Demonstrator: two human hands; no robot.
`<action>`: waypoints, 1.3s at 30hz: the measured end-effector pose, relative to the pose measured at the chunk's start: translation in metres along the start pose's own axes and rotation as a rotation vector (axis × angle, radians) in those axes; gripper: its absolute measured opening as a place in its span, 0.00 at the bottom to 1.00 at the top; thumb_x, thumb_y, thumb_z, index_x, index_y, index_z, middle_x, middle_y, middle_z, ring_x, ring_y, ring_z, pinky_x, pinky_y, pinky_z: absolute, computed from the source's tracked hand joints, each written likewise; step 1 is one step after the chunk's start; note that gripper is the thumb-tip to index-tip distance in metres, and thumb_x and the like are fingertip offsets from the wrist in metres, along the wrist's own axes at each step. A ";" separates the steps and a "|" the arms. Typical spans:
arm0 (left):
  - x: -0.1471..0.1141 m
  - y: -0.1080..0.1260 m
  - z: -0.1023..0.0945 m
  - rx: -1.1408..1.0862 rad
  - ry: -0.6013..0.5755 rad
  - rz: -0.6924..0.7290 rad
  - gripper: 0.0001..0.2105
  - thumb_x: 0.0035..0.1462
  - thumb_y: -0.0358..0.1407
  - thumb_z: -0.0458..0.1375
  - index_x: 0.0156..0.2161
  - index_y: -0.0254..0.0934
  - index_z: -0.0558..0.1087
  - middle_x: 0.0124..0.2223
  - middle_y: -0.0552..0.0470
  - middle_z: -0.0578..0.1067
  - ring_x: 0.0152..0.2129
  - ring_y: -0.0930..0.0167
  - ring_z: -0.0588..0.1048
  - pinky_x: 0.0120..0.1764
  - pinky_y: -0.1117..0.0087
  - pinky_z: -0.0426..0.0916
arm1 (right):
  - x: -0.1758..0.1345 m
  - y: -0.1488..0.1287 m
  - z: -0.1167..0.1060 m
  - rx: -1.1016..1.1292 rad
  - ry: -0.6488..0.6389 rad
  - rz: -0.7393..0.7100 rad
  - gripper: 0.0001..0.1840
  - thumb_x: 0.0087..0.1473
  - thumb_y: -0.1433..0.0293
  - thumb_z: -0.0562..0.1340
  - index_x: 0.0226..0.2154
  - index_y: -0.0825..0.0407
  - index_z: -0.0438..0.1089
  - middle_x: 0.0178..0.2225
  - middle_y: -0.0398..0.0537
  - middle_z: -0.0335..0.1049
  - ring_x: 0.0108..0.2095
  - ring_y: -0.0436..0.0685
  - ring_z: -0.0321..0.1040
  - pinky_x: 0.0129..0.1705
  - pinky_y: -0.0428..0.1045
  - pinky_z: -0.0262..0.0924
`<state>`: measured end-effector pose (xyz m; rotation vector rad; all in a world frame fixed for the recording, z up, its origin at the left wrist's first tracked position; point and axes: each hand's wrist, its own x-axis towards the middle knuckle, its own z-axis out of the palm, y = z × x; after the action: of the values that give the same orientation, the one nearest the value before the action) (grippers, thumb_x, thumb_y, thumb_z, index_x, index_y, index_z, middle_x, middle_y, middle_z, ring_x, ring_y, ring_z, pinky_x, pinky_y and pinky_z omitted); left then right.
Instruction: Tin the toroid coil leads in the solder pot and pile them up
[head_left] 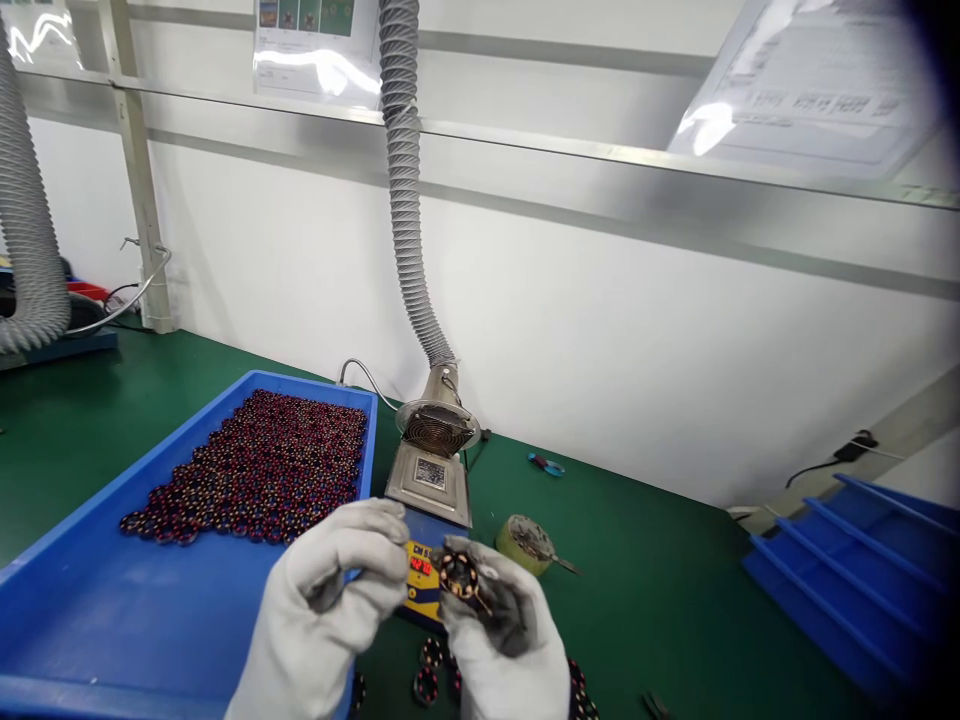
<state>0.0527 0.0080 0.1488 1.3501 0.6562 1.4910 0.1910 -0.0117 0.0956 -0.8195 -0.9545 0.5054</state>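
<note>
Round part [459,575]: black with copper-coloured bits around the edge, and thin wire ends at the lower right; held up above the green bench [660,590], in front of the machine [427,520].
Right hand [517,640]: in a white glove with dark, dirty patches; pinching the round part between thumb and fingers.
Left hand [330,590]: in a white glove too; fingers bent, tips close to the thumb; near the right hand but apart from it; cannot tell whether holding anything.
Loose parts [426,685]: round and dark like the held one; on the bench, partly hidden by the right hand.
Machine front: yellow, with red lit numbers; just behind the hands.
Machine top: metal, with a shiny grey square in the middle.
Green tub [511,552]: on the bench, right of the machine; full of grey stuff, with a thin tool [562,565] across the rim.
Big blue tray [180,610]: on the left; packed with lots of round parts [270,460] at the far end.
Metal hood [442,415]: at the back of the machine, under a bendy grey hose [405,190].
Blue-handled tool [546,465]: lying farther back, near the white wall [637,330].
Blue ridged trays [847,580]: tilted, far over on the right.
</note>
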 end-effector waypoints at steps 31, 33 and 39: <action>0.011 -0.020 0.017 -0.328 -0.005 -0.415 0.12 0.35 0.29 0.66 0.32 0.35 0.78 0.31 0.48 0.79 0.27 0.70 0.75 0.30 0.74 0.70 | -0.014 0.004 0.017 -0.518 0.211 -0.689 0.20 0.38 0.86 0.63 0.34 0.49 0.66 0.39 0.47 0.69 0.39 0.56 0.67 0.35 0.51 0.67; 0.012 -0.016 0.020 -0.303 -0.059 -0.456 0.08 0.38 0.29 0.66 0.29 0.34 0.77 0.29 0.50 0.79 0.25 0.72 0.74 0.29 0.76 0.69 | -0.013 0.002 0.015 -0.565 0.131 -0.735 0.20 0.38 0.87 0.62 0.32 0.50 0.66 0.39 0.46 0.69 0.40 0.56 0.67 0.37 0.52 0.67; 0.015 -0.016 0.013 -0.506 0.194 -0.378 0.09 0.40 0.35 0.67 0.31 0.39 0.76 0.28 0.56 0.78 0.28 0.75 0.75 0.36 0.78 0.68 | -0.013 0.002 0.016 -0.589 0.110 -0.745 0.19 0.36 0.87 0.65 0.28 0.51 0.65 0.37 0.44 0.69 0.37 0.56 0.68 0.36 0.53 0.68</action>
<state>0.0711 0.0251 0.1440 0.6605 0.5651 1.3638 0.1707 -0.0134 0.0922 -0.9195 -1.2355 -0.4845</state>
